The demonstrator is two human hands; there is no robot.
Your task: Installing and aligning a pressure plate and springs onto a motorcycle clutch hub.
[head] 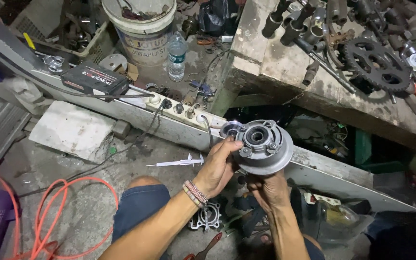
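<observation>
Both hands carry one part: a round grey metal hub [264,144], disc-shaped, with a central bore and several lugs on its upper face. We hold it raised in front of us, above the knees, clear of any surface. Its flat face tilts up toward the camera, so the bore axis runs roughly along our line of sight rather than sideways.

Our left hand [216,169] grips the rim from the left, thumb lying over the front edge, fingers closed around it. Our right hand [269,190] supports the hub from below, fingers curled under the rim. Both sit in contact with the part; neither is nearer.

Beyond the left hand, a white caliper [181,162] lies on the stained concrete floor [83,202]. Below the hands, a small cast housing [207,217] rests on the floor. Past the hub runs a power strip [179,107]; further right, a sprocket [376,65] lies on a cluttered bench [285,62]. Orange hose [49,212] loops far left.
</observation>
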